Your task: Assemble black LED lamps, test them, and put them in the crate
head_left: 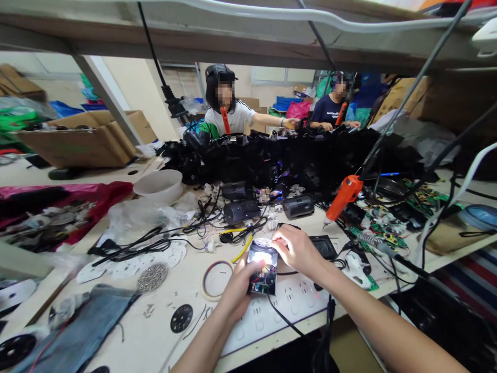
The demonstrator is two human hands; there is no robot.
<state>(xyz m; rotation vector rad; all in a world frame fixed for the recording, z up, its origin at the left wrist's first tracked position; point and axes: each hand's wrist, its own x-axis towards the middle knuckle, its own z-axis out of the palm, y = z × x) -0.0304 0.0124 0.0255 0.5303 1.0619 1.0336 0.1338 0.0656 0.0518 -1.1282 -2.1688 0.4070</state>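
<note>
My left hand (243,282) grips a small black open-sided device (269,285) with a circuit board and wires showing inside. A bright light glows in its middle. At the device's top end, the fingers of my right hand (291,247) are pinched at a pale round part (263,243); whether they hold it or only touch it is hard to make out. A black cable (285,317) runs down from the device's lower end. Beneath it lies a white power strip (289,298) with several sockets. Just left of my left hand is a roll of tape (216,280).
An orange electric screwdriver (344,199) hangs at right. Black cylindrical housings (241,211) and circuit boards (388,233) crowd the bench. Left are a white bowl (158,185), a dish of screws (152,276) and blue cloth (83,329). Two people (243,116) work beyond a black heap (248,155).
</note>
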